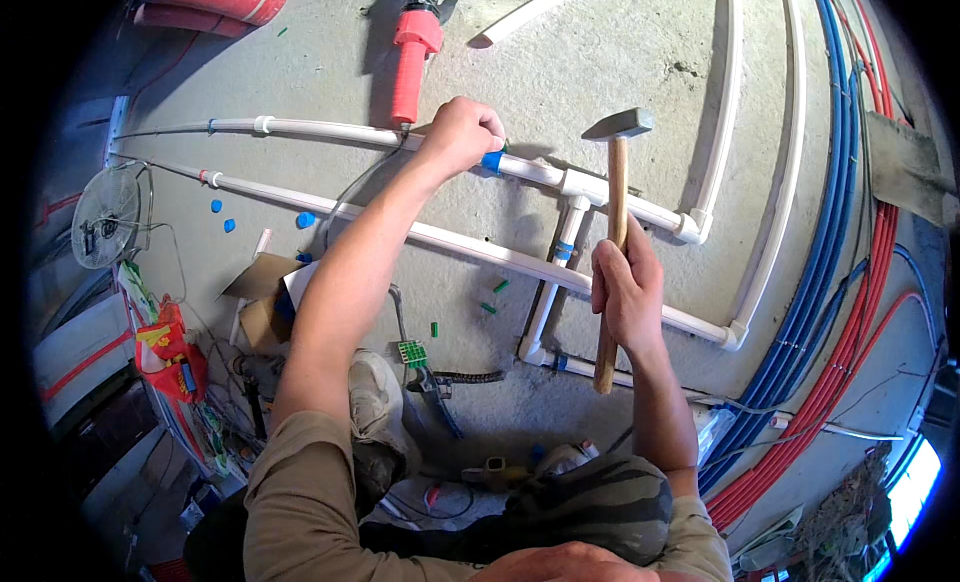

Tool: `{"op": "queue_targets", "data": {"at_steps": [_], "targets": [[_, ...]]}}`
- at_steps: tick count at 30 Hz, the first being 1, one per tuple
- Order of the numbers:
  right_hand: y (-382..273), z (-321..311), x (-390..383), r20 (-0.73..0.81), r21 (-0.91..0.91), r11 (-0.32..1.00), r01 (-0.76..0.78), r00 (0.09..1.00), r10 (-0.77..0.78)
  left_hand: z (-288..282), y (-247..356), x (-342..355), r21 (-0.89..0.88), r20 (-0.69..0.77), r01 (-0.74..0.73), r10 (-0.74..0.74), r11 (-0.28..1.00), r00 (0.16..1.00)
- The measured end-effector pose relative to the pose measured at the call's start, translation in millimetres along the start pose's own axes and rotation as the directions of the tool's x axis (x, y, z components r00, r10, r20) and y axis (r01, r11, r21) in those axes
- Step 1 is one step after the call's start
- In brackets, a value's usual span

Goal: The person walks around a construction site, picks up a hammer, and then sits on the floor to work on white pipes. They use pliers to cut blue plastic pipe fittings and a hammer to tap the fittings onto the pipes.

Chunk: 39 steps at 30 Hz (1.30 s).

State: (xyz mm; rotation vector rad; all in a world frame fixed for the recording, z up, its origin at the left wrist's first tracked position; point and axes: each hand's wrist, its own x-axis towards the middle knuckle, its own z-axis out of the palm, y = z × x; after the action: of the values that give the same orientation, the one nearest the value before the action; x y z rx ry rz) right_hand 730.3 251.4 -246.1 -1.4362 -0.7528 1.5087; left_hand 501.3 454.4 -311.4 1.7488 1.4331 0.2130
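Note:
My right hand (630,290) is wrapped round the wooden handle of a hammer (617,187). Its metal head points away from me, above the white pipe tee. Over the upper white pipe (335,130), my left hand (464,137) is closed with the fingertips pressed together, right beside a blue pipe clip (491,162). A speck of green shows by those fingers; what they pinch is too small to make out. Another blue clip (563,252) sits on the short branch pipe below the tee.
A red-handled power tool (408,77) lies beyond my left hand. Blue clips (305,220) and green pieces (488,308) are scattered on the floor, near a tool with a green strip (412,353). Blue conduits (825,232) and red conduits (865,292) run along the right. A fan (108,220) stands left.

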Motion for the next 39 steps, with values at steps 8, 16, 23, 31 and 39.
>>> {"op": "queue_targets", "data": {"at_steps": [8, 16, 23, 31, 39], "targets": [[22, -8, -10, 0.04, 0.027, 0.999, -0.033, 0.999, 0.032, 4, 9, 16, -0.124, 0.061, 0.213, -0.207, 0.969, 0.976], [34, 5, -9, 0.028, 0.066, 0.996, 0.054, 0.998, -0.056, -2, 11, 15, -0.211, 0.09, 0.287, -0.273, 0.934, 0.958], [44, 1, -5, 0.075, 0.046, 0.999, -0.029, 0.997, 0.026, 0, 8, 15, -0.252, 0.151, 0.317, -0.286, 0.915, 0.946], [23, 10, 16, 0.188, -0.113, 0.992, -0.052, 0.979, 0.072, -10, -8, -3, -0.261, 0.153, 0.098, -0.059, 0.96, 0.986], [23, 37, 24, 0.217, -0.38, 0.877, 0.295, 0.95, -0.226, -18, -21, 2, -0.235, 0.226, -0.027, 0.081, 0.972, 0.971]]}}
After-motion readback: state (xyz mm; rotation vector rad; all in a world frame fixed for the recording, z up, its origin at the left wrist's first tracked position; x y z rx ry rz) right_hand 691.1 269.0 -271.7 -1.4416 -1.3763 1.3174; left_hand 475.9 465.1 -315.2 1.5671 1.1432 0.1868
